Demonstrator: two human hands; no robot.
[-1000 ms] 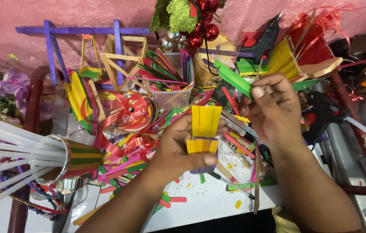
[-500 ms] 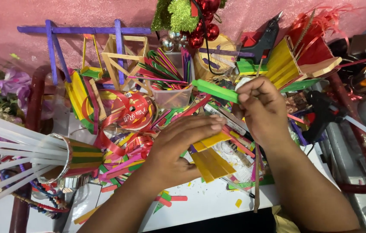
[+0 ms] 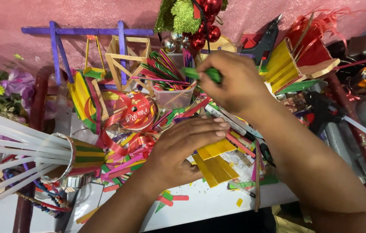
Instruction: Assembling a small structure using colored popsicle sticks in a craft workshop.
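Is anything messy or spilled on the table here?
Yes. Coloured craft sticks lie scattered loose on the table instead of in the clear plastic tub, and small cut bits lie near the front edge. The left hand presses on a yellow stick panel; the right hand holds a green stick.

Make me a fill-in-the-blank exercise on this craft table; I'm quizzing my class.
1. The right hand holds a ____ stick.
2. The left hand presses on joined sticks coloured ____.
3. The clear tub holds coloured ____.
Missing words: green; yellow; sticks
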